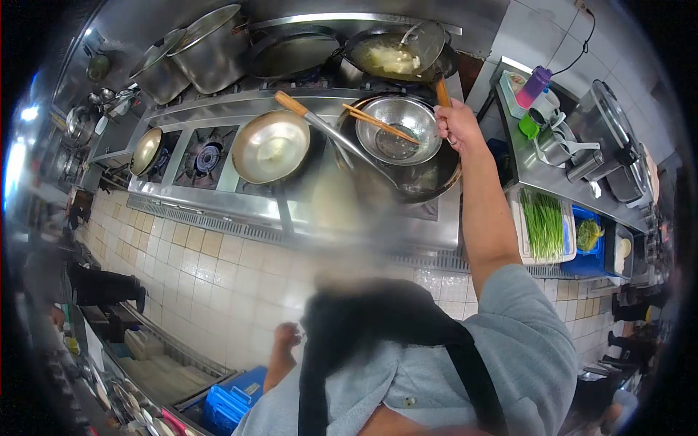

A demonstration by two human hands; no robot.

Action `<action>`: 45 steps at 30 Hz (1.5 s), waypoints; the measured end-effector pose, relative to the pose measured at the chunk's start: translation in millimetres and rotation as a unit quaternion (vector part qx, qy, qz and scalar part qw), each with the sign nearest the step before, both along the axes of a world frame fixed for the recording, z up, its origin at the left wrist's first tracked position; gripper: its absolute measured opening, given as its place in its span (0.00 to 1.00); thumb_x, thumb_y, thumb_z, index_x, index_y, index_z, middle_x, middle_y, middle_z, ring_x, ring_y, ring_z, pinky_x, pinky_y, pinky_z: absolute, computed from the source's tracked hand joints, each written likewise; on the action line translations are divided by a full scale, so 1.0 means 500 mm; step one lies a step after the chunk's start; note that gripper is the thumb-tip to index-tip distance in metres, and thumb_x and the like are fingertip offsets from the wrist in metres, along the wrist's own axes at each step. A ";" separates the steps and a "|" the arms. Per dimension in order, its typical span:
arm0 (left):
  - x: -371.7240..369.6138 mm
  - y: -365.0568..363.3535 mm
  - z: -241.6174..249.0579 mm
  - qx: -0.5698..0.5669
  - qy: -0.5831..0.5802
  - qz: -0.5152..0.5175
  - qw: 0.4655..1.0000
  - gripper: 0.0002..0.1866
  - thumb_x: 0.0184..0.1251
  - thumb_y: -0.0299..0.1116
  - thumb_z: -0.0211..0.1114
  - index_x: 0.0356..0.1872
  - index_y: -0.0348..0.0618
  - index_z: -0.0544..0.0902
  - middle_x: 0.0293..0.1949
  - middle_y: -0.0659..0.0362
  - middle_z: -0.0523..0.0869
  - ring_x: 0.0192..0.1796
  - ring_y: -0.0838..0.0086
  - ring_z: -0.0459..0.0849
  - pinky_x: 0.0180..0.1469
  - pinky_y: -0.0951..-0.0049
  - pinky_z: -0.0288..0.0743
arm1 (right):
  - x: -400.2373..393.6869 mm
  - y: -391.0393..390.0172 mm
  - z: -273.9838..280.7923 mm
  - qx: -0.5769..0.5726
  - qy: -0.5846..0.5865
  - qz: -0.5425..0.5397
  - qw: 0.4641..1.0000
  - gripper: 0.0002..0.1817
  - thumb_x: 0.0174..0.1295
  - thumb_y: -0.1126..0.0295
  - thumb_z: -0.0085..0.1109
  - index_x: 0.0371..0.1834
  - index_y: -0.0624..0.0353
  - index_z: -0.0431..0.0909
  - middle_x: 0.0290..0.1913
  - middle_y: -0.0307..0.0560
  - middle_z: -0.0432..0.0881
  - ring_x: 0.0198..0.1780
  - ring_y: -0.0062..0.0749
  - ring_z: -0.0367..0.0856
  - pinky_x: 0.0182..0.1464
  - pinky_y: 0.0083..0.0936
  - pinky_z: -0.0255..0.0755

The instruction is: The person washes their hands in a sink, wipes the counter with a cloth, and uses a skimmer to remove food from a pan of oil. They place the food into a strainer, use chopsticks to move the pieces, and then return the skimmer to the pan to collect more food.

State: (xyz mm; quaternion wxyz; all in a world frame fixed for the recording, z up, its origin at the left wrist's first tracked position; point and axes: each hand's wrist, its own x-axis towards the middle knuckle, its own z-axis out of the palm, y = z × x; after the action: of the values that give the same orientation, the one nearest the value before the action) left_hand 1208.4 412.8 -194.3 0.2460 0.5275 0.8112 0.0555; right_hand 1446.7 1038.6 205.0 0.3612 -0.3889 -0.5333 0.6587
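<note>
My right hand [459,126] is wrapped round the wooden handle of a wire mesh skimmer [426,45]. The skimmer's round head sits over a wok [361,49] at the back right of the stove, where pale food [395,59] lies in bubbling oil. Just left of that hand, a metal strainer bowl [387,147] rests over a larger wok, with wooden chopsticks [380,123] across it. A long ladle [331,132] with a wooden grip leans over the same wok. Low at my side, my left hand [287,335] has its fingers curled, with nothing visible in them.
Left of the strainer bowl are a shiny pan [270,147], a bare burner [208,157] and a smaller pan [147,152]. Tall pots [211,54] stand behind. At right, a steel counter [525,167] holds containers, above a tray of green stalks [542,227]. A blur covers the middle.
</note>
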 end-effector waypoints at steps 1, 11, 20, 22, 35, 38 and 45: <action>-0.005 0.001 -0.005 0.000 0.000 -0.001 1.000 0.12 0.41 0.42 0.67 0.29 0.51 0.81 0.32 0.59 0.82 0.38 0.63 0.81 0.39 0.63 0.76 | 0.010 -0.011 0.011 0.018 -0.032 -0.010 0.999 0.05 0.56 0.77 0.52 0.33 0.59 0.67 0.17 0.36 0.65 0.12 0.18 0.61 0.12 0.18 0.55; 0.011 0.066 0.063 -0.046 -0.263 0.331 0.905 0.16 0.40 0.42 0.68 0.32 0.48 0.81 0.35 0.59 0.83 0.39 0.64 0.81 0.41 0.63 0.76 | 0.055 -0.041 0.033 0.067 -0.049 -0.068 0.994 0.06 0.57 0.75 0.53 0.37 0.57 0.68 0.20 0.35 0.66 0.15 0.16 0.62 0.13 0.16 0.57; -0.011 0.034 0.002 -0.141 -0.077 0.078 0.984 0.18 0.40 0.41 0.68 0.35 0.47 0.81 0.41 0.58 0.84 0.45 0.63 0.81 0.45 0.65 0.76 | 0.011 -0.010 -0.023 -0.022 0.011 -0.014 1.000 0.05 0.59 0.76 0.53 0.34 0.60 0.66 0.21 0.38 0.68 0.14 0.18 0.63 0.13 0.19 0.59; -0.007 0.029 0.005 -0.151 -0.081 0.087 0.981 0.18 0.39 0.41 0.69 0.35 0.47 0.81 0.41 0.58 0.84 0.45 0.63 0.81 0.46 0.65 0.76 | -0.006 -0.002 -0.041 -0.038 0.028 -0.001 0.999 0.04 0.60 0.76 0.52 0.33 0.60 0.66 0.22 0.39 0.68 0.15 0.19 0.64 0.14 0.18 0.60; 0.037 0.005 0.038 0.044 -0.134 0.131 0.981 0.08 0.49 0.31 0.65 0.31 0.44 0.78 0.31 0.57 0.81 0.31 0.70 0.80 0.26 0.69 0.74 | -0.005 -0.037 -0.056 -0.100 0.158 0.040 0.982 0.04 0.62 0.75 0.50 0.38 0.60 0.67 0.27 0.39 0.69 0.19 0.17 0.65 0.16 0.15 0.58; 0.028 0.019 0.036 0.027 -0.081 0.084 0.993 0.07 0.48 0.31 0.65 0.29 0.45 0.78 0.30 0.58 0.81 0.31 0.70 0.80 0.27 0.69 0.74 | 0.010 -0.047 -0.053 -0.058 0.130 0.036 0.989 0.05 0.62 0.75 0.50 0.40 0.60 0.68 0.26 0.38 0.68 0.18 0.17 0.65 0.15 0.14 0.56; -0.027 -0.013 -0.132 0.040 -0.359 0.308 0.880 0.15 0.41 0.40 0.67 0.34 0.50 0.82 0.34 0.60 0.84 0.41 0.64 0.81 0.43 0.63 0.76 | 0.031 -0.097 -0.006 0.039 0.026 -0.004 0.999 0.18 0.59 0.76 0.53 0.53 0.58 0.68 0.23 0.34 0.66 0.15 0.16 0.61 0.13 0.15 0.54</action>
State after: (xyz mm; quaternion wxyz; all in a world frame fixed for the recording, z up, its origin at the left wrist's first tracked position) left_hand 1194.8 406.3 -260.5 0.4692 0.2044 0.7862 0.3464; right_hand 1462.0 989.8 202.0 0.3922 -0.3592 -0.5476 0.6460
